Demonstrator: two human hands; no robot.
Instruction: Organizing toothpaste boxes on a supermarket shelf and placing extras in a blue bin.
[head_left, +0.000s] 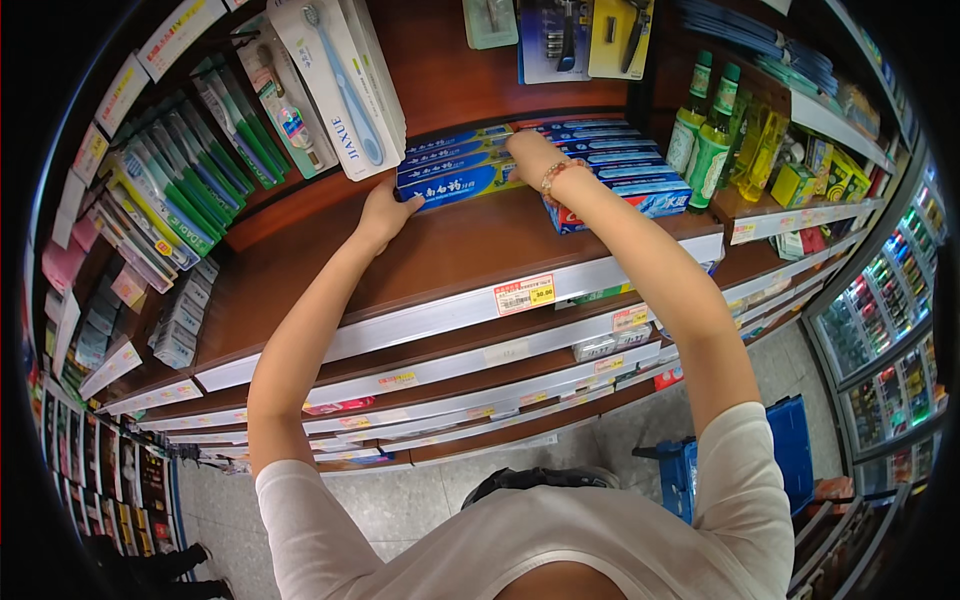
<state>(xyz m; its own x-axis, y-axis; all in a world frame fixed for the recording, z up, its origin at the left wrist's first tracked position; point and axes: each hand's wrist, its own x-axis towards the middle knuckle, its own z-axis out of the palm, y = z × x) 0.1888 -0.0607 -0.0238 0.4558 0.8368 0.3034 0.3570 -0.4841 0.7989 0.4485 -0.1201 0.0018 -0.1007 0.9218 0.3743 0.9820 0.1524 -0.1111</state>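
Several blue and yellow toothpaste boxes stand in a row, one behind another, on the brown shelf. My left hand is at the left end of the row, with its thumb on the front box and its other fingers partly hidden. At the right end, my right hand touches the same row; its fingertips are partly hidden. A bead bracelet is on that wrist. Close beside it on the right lies another row of blue and red toothpaste boxes, partly behind my right forearm.
Packaged toothbrushes hang at the left, and carded razors hang at the back. Green-capped bottles stand on the right. A price rail edges the shelf. Blue plastic crates stand on the floor at the right. A person's legs show at lower left.
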